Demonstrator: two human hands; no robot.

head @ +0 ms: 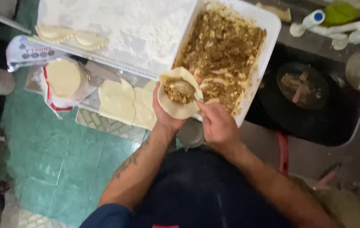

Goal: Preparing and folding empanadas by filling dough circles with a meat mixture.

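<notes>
Cupping a pale round dough disc [178, 96], the left hand [166, 115] held it just over the near edge of the white rectangular plastic tub [268, 31] of brown minced filling [224, 46]. And the right hand [216, 123] gripped a metal spoon [185, 87], its long axis running from the fingers up-left, bowl resting on filling in the disc. Loose dough rounds [123, 103] lay beside a floured tray [133, 29]; teal tiled floor [57, 156] showed below.
</notes>
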